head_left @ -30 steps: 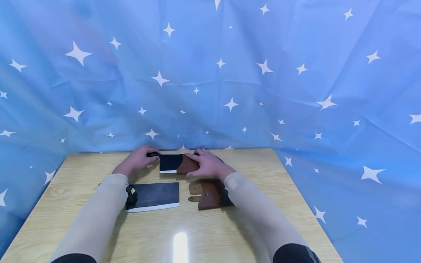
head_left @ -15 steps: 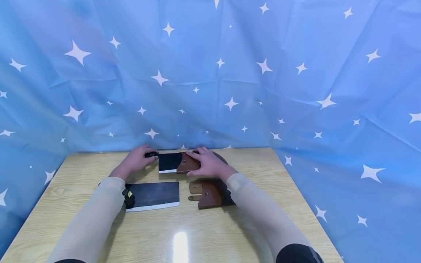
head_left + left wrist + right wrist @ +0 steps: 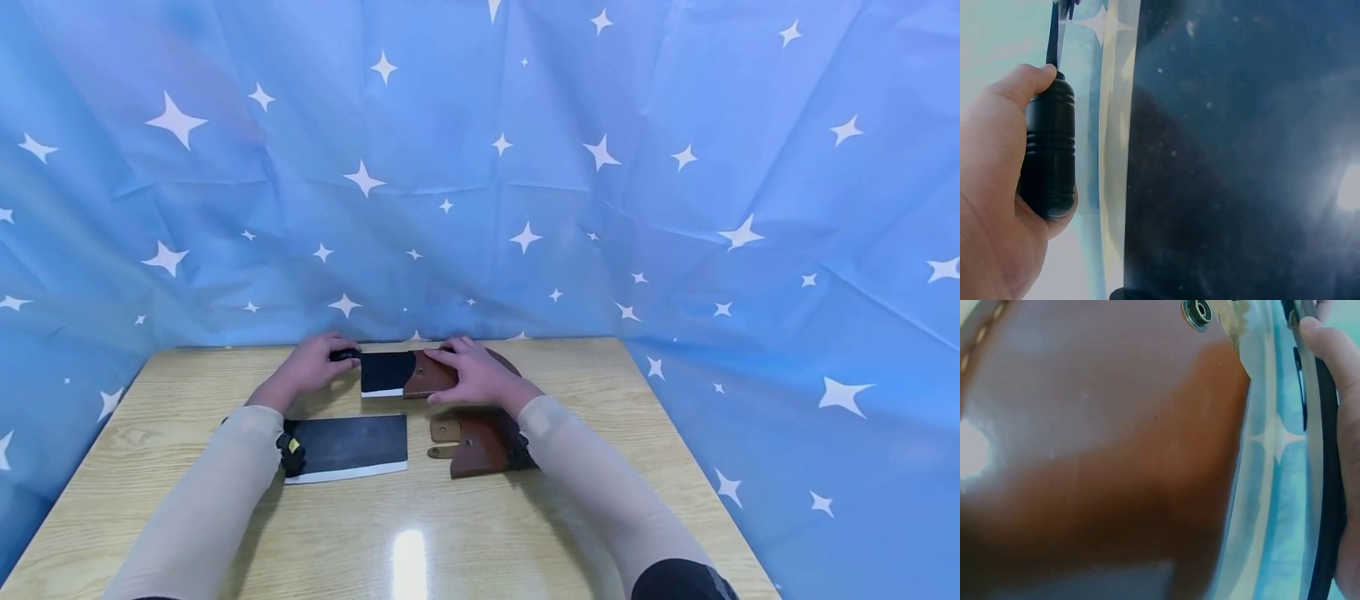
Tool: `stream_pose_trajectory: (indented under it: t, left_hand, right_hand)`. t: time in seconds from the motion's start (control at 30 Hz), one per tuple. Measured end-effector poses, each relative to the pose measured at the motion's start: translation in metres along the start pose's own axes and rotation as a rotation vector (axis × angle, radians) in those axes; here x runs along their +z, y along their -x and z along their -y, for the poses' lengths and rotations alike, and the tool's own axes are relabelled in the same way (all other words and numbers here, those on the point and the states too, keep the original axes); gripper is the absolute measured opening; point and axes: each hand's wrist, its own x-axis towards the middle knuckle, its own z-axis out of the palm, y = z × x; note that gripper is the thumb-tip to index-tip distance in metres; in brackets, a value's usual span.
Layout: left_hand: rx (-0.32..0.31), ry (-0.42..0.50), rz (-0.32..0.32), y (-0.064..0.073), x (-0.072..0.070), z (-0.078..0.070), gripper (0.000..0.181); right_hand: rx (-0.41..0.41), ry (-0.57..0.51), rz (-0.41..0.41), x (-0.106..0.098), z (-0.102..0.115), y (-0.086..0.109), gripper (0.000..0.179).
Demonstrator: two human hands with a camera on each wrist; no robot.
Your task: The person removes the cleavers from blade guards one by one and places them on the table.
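At the table's back edge, my left hand grips the black ridged handle of a cleaver, with the thumb along its top. The cleaver's dark blade with its pale edge runs into a brown leather sheath, which hides its far part. My right hand holds that sheath, thumb on the near side and fingers over the top. In the right wrist view, the right hand shows only partly, at the right border.
A second cleaver lies nearer on the wooden table, its handle hidden by the left arm. Right of it lies a second brown sheath with snap straps, partly under the right arm. A blue star-patterned cloth hangs behind.
My left wrist has shifted slightly to the left. Both hands keep their hold, and the cleaver and sheath have stayed almost in place.
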Motion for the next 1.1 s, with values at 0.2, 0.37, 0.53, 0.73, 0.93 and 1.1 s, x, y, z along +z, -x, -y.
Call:
stream_pose_trajectory:
  t: [0.2, 0.37, 0.53, 0.73, 0.93, 1.1]
  left_hand:
    - [0.003, 0.005, -0.001, 0.003, -0.004, 0.002, 0.036]
    - [0.005, 0.003, -0.008, 0.008, -0.007, 0.005, 0.034]
    - [0.016, 0.006, 0.003, 0.009, -0.007, 0.006, 0.035]
    - [0.019, 0.022, -0.003, 0.007, -0.009, 0.003, 0.035]
    - [0.029, 0.013, 0.003, 0.005, -0.009, 0.003, 0.036]
    - [0.035, 0.015, 0.003, 0.003, -0.008, 0.003, 0.037]
  right_hand:
    - [0.025, -0.007, -0.007, 0.000, 0.000, 0.001, 0.098]
    - [0.006, -0.032, -0.012, 0.003, 0.001, 0.001, 0.098]
    - [0.005, -0.024, -0.009, 0.004, 0.001, 0.003, 0.098]
    - [0.002, -0.022, -0.016, 0.000, 0.001, 0.005, 0.098]
    - [0.012, -0.031, -0.001, -0.002, 0.000, 0.010, 0.098]
    - [0.005, -0.042, -0.011, -0.005, 0.000, 0.012, 0.098]
